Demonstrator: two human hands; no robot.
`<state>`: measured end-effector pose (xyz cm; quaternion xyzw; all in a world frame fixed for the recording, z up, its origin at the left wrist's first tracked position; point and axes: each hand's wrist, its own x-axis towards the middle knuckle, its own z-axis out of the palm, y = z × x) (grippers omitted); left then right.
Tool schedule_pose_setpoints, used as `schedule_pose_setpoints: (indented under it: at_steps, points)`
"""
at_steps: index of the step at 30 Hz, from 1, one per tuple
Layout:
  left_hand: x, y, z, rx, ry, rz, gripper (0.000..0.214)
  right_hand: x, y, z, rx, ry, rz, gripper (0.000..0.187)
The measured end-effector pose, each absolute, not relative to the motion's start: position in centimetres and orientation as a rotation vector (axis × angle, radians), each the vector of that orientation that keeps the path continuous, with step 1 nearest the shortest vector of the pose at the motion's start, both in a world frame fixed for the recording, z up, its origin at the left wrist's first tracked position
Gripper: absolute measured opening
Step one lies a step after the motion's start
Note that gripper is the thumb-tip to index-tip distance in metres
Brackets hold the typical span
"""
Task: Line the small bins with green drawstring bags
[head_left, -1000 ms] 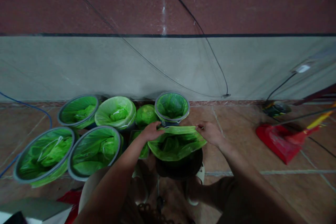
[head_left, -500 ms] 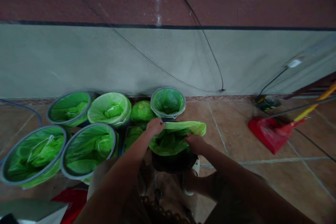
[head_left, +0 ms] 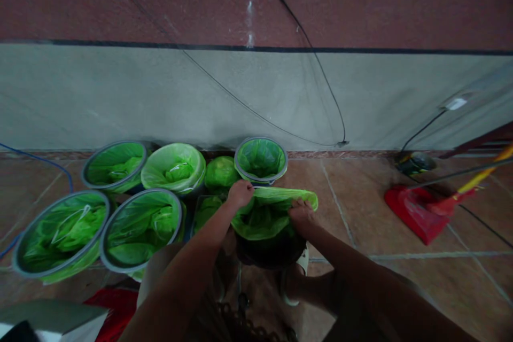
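Translucent green plastic bag (head_left: pixel 258 228) over a dark, round bin (head_left: pixel 272 254).
It is pinched at its rim by the left hand (head_left: pixel 241 194) and right hand (head_left: pixel 302 216), both closed; presumably light and limp, it is best held there.

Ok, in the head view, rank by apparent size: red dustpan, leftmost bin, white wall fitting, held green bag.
1. Leftmost bin
2. Red dustpan and held green bag, too alike to rank
3. White wall fitting
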<state>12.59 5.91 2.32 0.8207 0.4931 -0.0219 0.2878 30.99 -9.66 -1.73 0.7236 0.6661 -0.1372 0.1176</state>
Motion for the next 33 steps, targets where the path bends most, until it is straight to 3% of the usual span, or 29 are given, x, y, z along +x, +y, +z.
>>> schedule_pose_setpoints:
  at_steps: [10, 13, 15, 17, 19, 21, 23, 26, 30, 33]
  points:
    - [12.4, 6.2, 4.6, 1.992, 1.219, 0.383, 0.024, 31.8, -7.1, 3.3, 2.276, 2.195, -0.566, 0.027]
    - [12.6, 5.9, 5.0, 1.825, 1.153, 0.489, 0.019, 31.6, -6.9, 4.1, 2.515, 2.345, -0.783, 0.027]
    - [12.7, 5.5, 6.0, 1.634, 1.053, 0.59, 0.015, 31.3, -6.9, 5.5, 2.801, 2.387, -1.213, 0.025]
    - [12.7, 4.9, 7.6, 1.424, 0.861, 0.704, 0.014, 31.2, -7.0, 7.6, 3.02, 2.263, -1.957, 0.024]
    - [12.7, 4.2, 9.5, 1.274, 0.613, 0.78, 0.021, 31.3, -7.0, 9.7, 2.964, 1.985, -2.766, 0.026]
    - [12.7, 3.6, 10.9, 1.181, 0.445, 0.787, 0.027, 31.4, -6.9, 11.1, 2.806, 1.684, -3.23, 0.033]
    - [12.9, 3.4, 11.4, 1.116, 0.431, 0.816, 0.029, 31.2, -6.5, 11.4, 2.761, 1.497, -3.28, 0.043]
    - [13.4, 3.5, 10.8, 1.101, 0.514, 0.875, 0.028, 29.6, -6.0, 10.3, 2.718, 1.472, -3.032, 0.058]
    - [13.9, 3.7, 9.7, 1.179, 0.562, 0.792, 0.028, 26.9, -6.4, 8.8, 2.278, 1.702, -2.761, 0.06]
    - [14.1, 3.5, 8.6, 1.027, 0.642, 0.744, 0.033, 26.2, -6.7, 8.8, 2.033, 1.77, -2.735, 0.063]
